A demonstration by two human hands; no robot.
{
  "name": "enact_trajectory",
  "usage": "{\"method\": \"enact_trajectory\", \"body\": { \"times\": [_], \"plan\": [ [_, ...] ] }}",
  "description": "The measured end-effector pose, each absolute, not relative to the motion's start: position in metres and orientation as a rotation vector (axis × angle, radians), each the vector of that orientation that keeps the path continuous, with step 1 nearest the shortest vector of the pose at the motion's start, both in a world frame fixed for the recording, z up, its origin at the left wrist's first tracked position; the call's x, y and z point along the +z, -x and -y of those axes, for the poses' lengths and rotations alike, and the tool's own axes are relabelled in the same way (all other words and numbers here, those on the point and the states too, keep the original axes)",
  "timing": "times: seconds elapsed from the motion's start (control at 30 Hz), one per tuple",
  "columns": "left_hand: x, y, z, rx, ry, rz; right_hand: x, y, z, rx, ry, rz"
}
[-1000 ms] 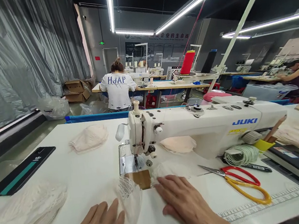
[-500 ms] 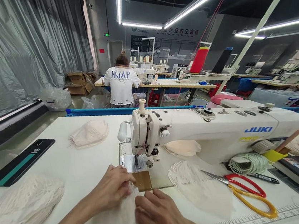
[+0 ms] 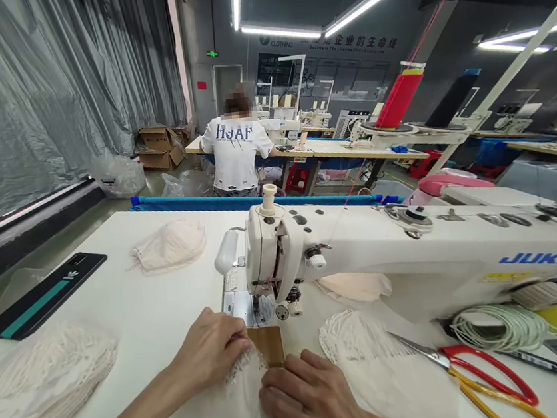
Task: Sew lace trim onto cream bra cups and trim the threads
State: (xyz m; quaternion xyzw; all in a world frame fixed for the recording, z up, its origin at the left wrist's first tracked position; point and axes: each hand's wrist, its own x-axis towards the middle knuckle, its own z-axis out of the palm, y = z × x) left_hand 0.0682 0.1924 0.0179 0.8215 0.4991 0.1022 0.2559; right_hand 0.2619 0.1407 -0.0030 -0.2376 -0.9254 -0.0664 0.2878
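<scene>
A white JUKI sewing machine (image 3: 404, 248) stands on the white table (image 3: 158, 303), its needle over a metal plate (image 3: 242, 305). In front of the needle lies a piece of white lace fabric (image 3: 238, 388). My left hand (image 3: 209, 350) grips its upper edge with curled fingers, close to the presser foot. My right hand (image 3: 313, 399) pinches the same lace just below a brown guide patch (image 3: 268, 344). Another lace piece (image 3: 370, 353) lies to the right of my right hand.
A stack of lace pieces (image 3: 37, 384) sits at front left, a dark phone (image 3: 42, 296) behind it, one lace cup (image 3: 169, 245) further back. Red and yellow scissors (image 3: 483, 373) and a cord coil (image 3: 503, 327) lie at right. A person in a white shirt (image 3: 236, 150) sits at a far table.
Both hands moved from lying flat near the table's front edge to gripping the lace up at the presser foot. The view shifted right and closer to the machine.
</scene>
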Motion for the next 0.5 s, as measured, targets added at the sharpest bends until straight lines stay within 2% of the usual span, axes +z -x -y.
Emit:
{"method": "enact_trajectory", "body": {
  "times": [0.2,0.5],
  "plan": [
    [0.017,-0.067,-0.197,0.24,-2.3,-1.273,-0.013,-0.25,-0.137,-0.376,0.681,2.387],
    [0.013,-0.067,-0.207,0.196,-2.348,-1.263,-0.015,-0.257,-0.138,-0.33,0.762,2.449]
  ]
}}
